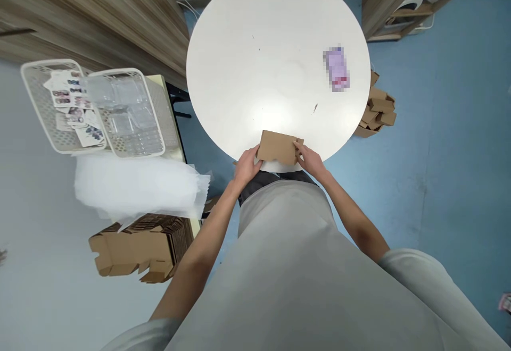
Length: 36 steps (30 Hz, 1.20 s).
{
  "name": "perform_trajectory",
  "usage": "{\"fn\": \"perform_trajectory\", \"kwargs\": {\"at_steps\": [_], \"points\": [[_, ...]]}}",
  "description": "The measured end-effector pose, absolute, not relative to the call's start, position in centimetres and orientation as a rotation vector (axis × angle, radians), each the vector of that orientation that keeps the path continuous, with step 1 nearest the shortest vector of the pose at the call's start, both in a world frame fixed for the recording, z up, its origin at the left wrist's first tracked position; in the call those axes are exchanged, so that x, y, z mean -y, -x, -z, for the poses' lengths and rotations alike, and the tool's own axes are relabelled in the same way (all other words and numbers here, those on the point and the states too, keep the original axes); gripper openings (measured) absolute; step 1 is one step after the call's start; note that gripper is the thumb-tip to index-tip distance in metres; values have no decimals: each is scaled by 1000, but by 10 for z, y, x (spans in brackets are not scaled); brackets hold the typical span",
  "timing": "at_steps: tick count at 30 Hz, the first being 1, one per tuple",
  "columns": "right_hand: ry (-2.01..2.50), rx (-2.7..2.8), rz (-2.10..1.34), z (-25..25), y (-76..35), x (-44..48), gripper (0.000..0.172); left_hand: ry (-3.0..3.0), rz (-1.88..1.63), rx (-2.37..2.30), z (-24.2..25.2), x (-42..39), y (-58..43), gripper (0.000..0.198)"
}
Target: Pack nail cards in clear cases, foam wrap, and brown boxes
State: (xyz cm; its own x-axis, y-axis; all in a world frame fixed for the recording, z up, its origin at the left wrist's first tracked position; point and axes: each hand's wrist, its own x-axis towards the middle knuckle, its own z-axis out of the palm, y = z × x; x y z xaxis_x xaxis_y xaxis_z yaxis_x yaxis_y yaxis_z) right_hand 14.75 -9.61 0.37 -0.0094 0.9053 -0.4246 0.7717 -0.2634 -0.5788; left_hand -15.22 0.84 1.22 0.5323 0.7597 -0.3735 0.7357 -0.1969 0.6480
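Note:
A small brown cardboard box is at the near edge of the round white table. My left hand grips its left end, fingers behind and thumb at the near side. At the right end, my right hand holds the box by its flaps, with fingers on the top corner. Small flaps stick out on that right side. The box's inside is hidden from this angle.
A blurred purple item lies on the round white table. Folded boxes are piled at right. At left are baskets with cards and clear plastic cases, white sheets and stacked flat cardboard.

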Motion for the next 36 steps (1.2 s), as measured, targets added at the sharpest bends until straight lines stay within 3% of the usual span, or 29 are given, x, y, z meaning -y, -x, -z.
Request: {"fn": "perform_trajectory", "kwargs": {"at_steps": [4,10,16,20,24,28,36], "points": [[2170,1671,-1114,-2,-148,107,63,-2052,80,-1230,-21,6,155,58],[2321,1237,-1125,11,-151,109,56,-2053,183,-1308,-34,25,149,69],[2361,807,-1214,30,-151,91,41,-1977,269,-1312,-36,30,144,53],[2400,800,-1237,33,-149,79,25,-1949,371,-1317,-32,28,144,44],[2383,892,-1195,28,-143,78,18,-1912,530,-1304,-25,26,141,34],[2379,989,-1173,21,-134,81,19,-1822,535,-1293,-16,26,136,33],[2265,1344,-1177,14,-129,88,46,-1780,435,-1288,-4,26,135,44]]}}
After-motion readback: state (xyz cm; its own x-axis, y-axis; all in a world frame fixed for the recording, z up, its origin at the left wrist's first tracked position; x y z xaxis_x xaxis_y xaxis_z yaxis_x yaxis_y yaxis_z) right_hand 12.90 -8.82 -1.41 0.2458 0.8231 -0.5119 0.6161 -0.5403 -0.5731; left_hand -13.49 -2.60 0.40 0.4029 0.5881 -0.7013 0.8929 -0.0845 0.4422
